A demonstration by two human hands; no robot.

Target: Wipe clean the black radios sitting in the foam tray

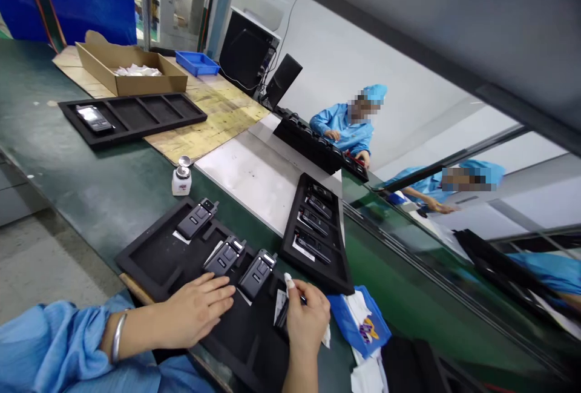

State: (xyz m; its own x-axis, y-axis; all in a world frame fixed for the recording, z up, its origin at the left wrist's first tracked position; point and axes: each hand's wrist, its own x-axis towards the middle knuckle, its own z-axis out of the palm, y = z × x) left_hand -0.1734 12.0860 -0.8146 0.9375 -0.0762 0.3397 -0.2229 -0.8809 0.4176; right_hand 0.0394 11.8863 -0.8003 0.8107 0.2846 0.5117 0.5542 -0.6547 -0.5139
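The right hand pinches crumpled white cloth, best pressed lightly; the left hand, fingers slightly apart, can brace the black rectangular tray.

trays: matt, foam-like | devices: smooth plastic, faint sheen | wipe: crumpled, cloth-like | table: smooth, dull gloss | box: matt cardboard | board: scuffed, wood-like | bottle: glossy, metal lid | bracelet: polished metal | bins: smooth plastic | sleeve: wrinkled cloth

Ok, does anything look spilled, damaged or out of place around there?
No spill or damage that I can see. Only the white bottle beyond the near tray has its metal lid flipped up, slightly odd since nobody is touching it.
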